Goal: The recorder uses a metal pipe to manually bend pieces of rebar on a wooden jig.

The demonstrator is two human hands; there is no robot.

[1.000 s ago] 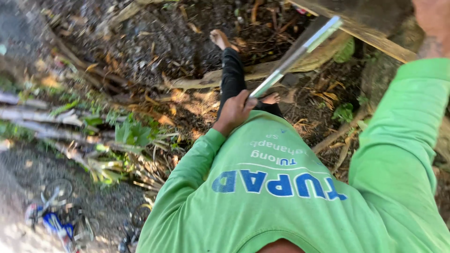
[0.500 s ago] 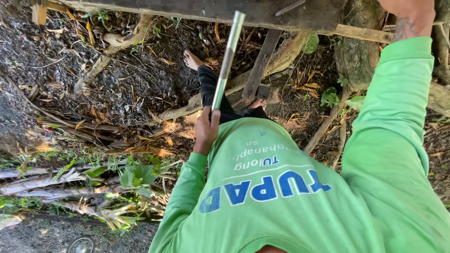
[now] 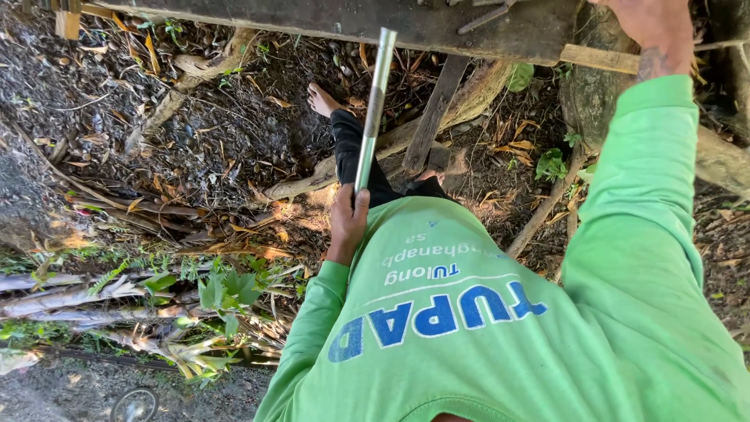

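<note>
My left hand point(image 3: 346, 220) was clamped around the lower end of a long, smooth metal blade point(image 3: 373, 109), which rose nearly upright toward the weathered wooden plank point(image 3: 344, 19) above the leaf-strewn dirt. Farther right, my right hand point(image 3: 648, 27) reached up in its green sleeve to the plank's edge; I could not tell whether its fingers were closed.

The long-sleeved shirt point(image 3: 500, 336) is bright green with blue and white letters; the blade point(image 3: 373, 109) is shiny silver-grey; the trouser leg point(image 3: 351, 152) is black; the wooden plank point(image 3: 351, 19) is dark grey-brown; the dry leaves point(image 3: 234, 227) are orange-brown on dark soil
</note>
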